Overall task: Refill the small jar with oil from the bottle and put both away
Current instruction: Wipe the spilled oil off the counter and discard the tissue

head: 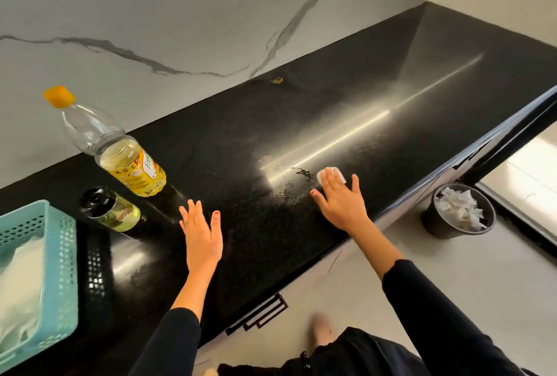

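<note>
Oil bottle (120,152) of clear plastic, with an orange cap and a yellow label, stands on its base on the glossy black stone countertop (376,98), at the left and close to the white veined marble wall (180,14); its cap is on and pale yellow oil fills its lower part; just beside it, nearer the person, stands the small glass jar (110,210) with a black lid in place and yellowish oil inside; a narrow strip of countertop shows between the two. Neither hand touches bottle or jar.

From the head view, the left hand (200,237) is flat, palm down, over the countertop to the right of the jar, fingers straight and close together, thumb out, holding nothing; whether it rests on the stone or hovers over it I cannot tell. The right hand (342,200) lies well apart from it, further right near the front edge, fingers straight and spread, pressing a folded white tissue (331,173) onto the surface; just left of the tissue is a wet smear (301,173) on the stone. Both arms wear black sleeves.

At the far left a teal perforated plastic basket (63,255) sits on the countertop with white cloth inside; on the pale floor at the right stands a round black bin (446,231) holding crumpled white paper; black handles (259,312) show on the cabinet front below.
</note>
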